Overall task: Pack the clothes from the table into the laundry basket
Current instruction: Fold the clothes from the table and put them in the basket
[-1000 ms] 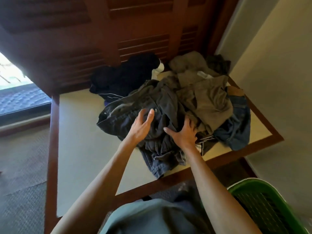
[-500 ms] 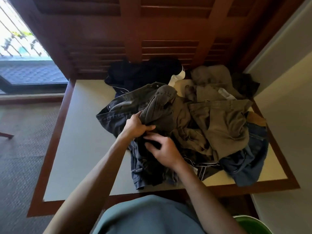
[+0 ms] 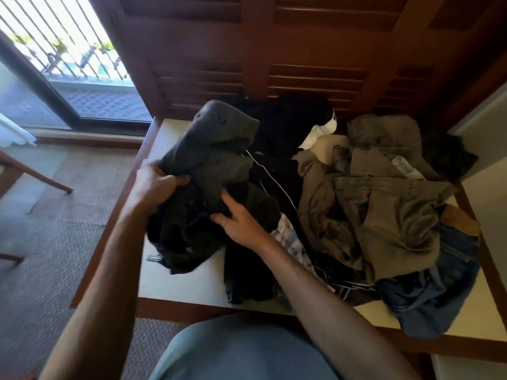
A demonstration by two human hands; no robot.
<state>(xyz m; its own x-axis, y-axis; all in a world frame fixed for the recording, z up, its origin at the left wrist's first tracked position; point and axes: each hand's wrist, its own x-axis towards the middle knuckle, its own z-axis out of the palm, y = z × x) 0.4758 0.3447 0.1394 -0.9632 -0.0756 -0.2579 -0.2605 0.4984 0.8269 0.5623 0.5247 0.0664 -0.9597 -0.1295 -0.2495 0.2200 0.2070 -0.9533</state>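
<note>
A person's left hand (image 3: 153, 182) clamps a bunched dark grey garment (image 3: 214, 160) at its left edge, fingers curled round a fold of the cloth, while the right hand (image 3: 241, 223) grips the same garment lower down, thumb and fingers dug into the fabric. The garment is gathered between the two hands and raised over the left part of the table (image 3: 181, 281), its upper end rolled into a rounded hump and its lower end hanging in dark folds that reach the pale tabletop.

Just right of the hands, a black garment with thin white piping (image 3: 277, 165) lies beneath and behind the grey one, running toward the back of the table, where a bit of white cloth (image 3: 321, 133) shows beside it. A checked cloth (image 3: 290, 239) peeks out under the right wrist. Further right, olive-brown clothes (image 3: 389, 204) are heaped across the middle of the pile, and blue jeans (image 3: 439, 294) spill over the front right edge of the table. A small dark item (image 3: 447, 154) sits at the far right rear.

The table has a pale top framed in reddish wood and stands against dark wooden louvred panels (image 3: 301, 78). To the left, a glass door (image 3: 68, 64) looks out on railings, and patterned carpet (image 3: 55, 229) covers the floor. The laundry basket lies outside the camera's view. The person's grey-blue shirt (image 3: 236, 352) fills the bottom of the view.
</note>
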